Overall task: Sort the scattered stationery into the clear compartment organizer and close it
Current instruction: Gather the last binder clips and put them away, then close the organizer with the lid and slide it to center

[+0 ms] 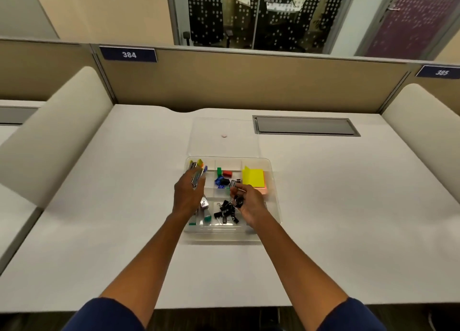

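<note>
The clear compartment organizer (272, 181) lies on the white desk with its transparent lid (224, 126) flat behind it. My left hand (188, 194) hovers over the left compartments, closed around a bundle of pens and highlighters (198, 172). My right hand (245, 202) is over the middle of the organizer, gripping several black binder clips (236, 201). A pile of black binder clips (225, 215) fills the near middle compartment. Yellow and pink sticky notes (252, 177) sit in the right compartment. Green, red and blue small items (222, 176) lie in the centre one.
A grey cable hatch (306, 126) is set into the desk at the back right. Beige partition panels (224, 82) wall off the rear, and padded dividers (49, 136) stand on both sides. A small pink dot (224, 136) shows on the lid.
</note>
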Tool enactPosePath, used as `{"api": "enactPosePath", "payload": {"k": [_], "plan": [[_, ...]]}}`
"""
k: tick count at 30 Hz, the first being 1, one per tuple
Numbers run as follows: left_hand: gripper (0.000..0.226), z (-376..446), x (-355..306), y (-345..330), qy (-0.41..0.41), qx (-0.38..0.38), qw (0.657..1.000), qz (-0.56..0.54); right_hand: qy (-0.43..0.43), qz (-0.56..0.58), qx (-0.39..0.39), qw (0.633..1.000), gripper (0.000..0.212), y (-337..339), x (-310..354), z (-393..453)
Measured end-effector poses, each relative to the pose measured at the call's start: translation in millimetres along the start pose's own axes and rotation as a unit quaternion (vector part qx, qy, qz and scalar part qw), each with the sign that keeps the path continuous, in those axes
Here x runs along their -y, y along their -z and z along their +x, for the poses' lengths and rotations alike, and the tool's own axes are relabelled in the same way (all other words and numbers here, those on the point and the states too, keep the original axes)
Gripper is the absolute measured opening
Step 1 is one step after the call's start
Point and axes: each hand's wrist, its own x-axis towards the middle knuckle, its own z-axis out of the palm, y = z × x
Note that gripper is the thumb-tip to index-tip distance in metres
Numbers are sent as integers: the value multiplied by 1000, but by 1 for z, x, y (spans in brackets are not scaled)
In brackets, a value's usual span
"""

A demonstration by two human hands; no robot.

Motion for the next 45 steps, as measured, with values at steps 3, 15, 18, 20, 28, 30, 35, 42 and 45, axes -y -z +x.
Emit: {"api": "enactPosePath", "payload": {"k": [3, 15, 18, 20, 28, 30, 35, 42, 45], "plan": [[37, 6, 3, 9, -12, -5, 1000, 13, 33, -85, -15, 996, 24, -9, -3, 1], [40, 79, 20, -5, 60, -20, 998, 23, 245, -212, -182, 929, 18, 8, 71, 70], [40, 109, 30, -6, 77, -18, 996, 46, 241, -244, -211, 915, 15, 7, 94, 103], [41, 131, 36, -9, 101, -10, 993, 55, 229, -273, -218, 909, 13, 6, 106, 125], [47, 202, 54, -33, 174, 36, 981, 80, 142, -394, -175, 891, 46, 5, 129, 200], [47, 214, 58, -39, 169, 41, 981, 81, 118, -414, -171, 886, 49, 4, 133, 215], [42, 225, 65, -49, 143, 11, 986, 88, 248, -497, -208, 805, 36, -11, 132, 222], [33, 223, 67, -44, 114, -3, 989, 94, 328, -558, 207, 733, 19, -78, 92, 172], [28, 217, 67, -38, 111, -16, 990, 82, 320, -612, 321, 649, 27, -97, 68, 155]]}}
